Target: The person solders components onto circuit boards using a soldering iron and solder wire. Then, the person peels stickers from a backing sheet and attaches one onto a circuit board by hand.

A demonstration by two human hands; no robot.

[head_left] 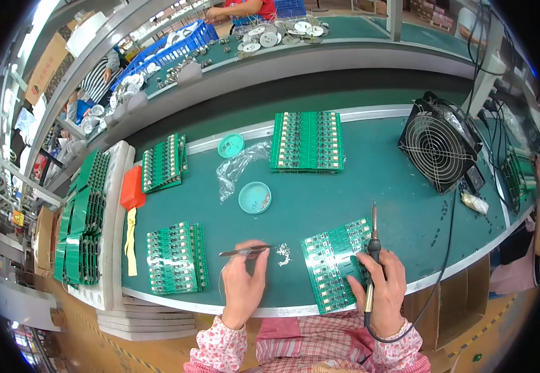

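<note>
My left hand [245, 283] pinches a pair of metal tweezers [242, 251], with their tips close to a small pile of tiny white components [283, 254] on the green mat. In my right hand [384, 287] is a soldering iron [374, 244], its tip pointing up and away from me and its cord trailing off to the right. Beneath that hand lies a green circuit board panel [330, 268], set with rows of small parts and slightly turned. My right fingers are at the panel's right edge; whether they press on it I cannot tell.
Stacked circuit boards [308, 142] stand at the back, with more boards [176, 258] at the left. Two round green dishes, the nearer dish [255, 198] holding small bits, sit mid-table beside a clear plastic bag [242, 166]. A black fan [439, 147] occupies the right. Co-workers are beyond the bench.
</note>
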